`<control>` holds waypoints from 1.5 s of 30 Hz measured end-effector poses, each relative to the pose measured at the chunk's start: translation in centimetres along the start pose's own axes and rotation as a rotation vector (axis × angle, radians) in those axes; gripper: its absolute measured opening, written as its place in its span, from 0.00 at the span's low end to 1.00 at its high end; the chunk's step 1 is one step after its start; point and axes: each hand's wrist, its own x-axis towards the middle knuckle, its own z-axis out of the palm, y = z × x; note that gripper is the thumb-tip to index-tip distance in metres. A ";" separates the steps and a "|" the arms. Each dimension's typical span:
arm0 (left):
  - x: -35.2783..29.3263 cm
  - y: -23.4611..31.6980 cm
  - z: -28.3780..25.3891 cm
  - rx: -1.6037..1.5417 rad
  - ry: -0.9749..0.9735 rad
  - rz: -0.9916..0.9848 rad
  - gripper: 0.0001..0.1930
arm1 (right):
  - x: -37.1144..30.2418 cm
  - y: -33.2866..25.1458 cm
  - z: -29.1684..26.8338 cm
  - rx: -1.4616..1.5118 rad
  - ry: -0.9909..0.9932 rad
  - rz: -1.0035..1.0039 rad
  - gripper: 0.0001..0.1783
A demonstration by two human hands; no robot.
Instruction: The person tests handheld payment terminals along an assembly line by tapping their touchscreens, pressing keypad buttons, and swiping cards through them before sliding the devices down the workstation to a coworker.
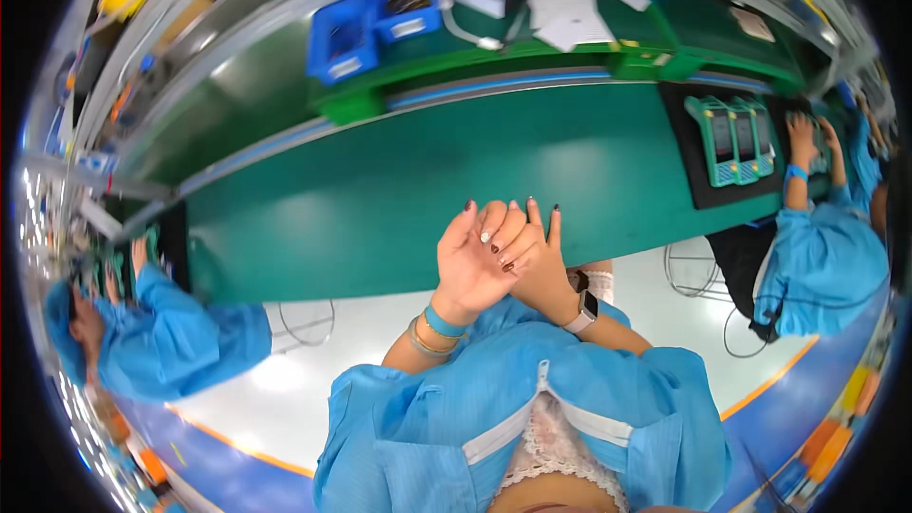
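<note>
My left hand (460, 264) is raised in front of me, palm up, with the thumb standing apart and the bare palm showing. Against it, on the right, rests my right hand (538, 275), with two fingers stretched upward. Where the hands overlap, several bent fingers with dark-painted nails lie close together, partly hiding which hand each belongs to. No object shows in either hand. Both are near the front edge of the green workbench (427, 171). Bracelets (439, 328) circle my left wrist, and a smartwatch (586, 307) is on my right.
Blue bins (344, 38) and papers (568, 14) lie on the raised green shelf (456, 66). At right, green handheld devices (736, 142) sit on a black mat (698, 185). Co-workers in blue sit at right (822, 261) and left (180, 342), near wire-legged stools.
</note>
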 end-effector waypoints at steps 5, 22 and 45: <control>-3.6 2.5 -0.8 -0.067 -0.138 0.109 0.19 | 0.8 -1.4 0.0 -0.077 0.006 -0.057 0.32; -9.0 10.2 -4.6 -0.065 0.014 0.452 0.16 | 1.4 -1.3 0.0 -0.169 0.182 -0.101 0.27; -9.2 10.9 -8.2 2.584 0.344 0.282 0.33 | 1.7 -1.3 0.1 -0.179 0.224 -0.053 0.26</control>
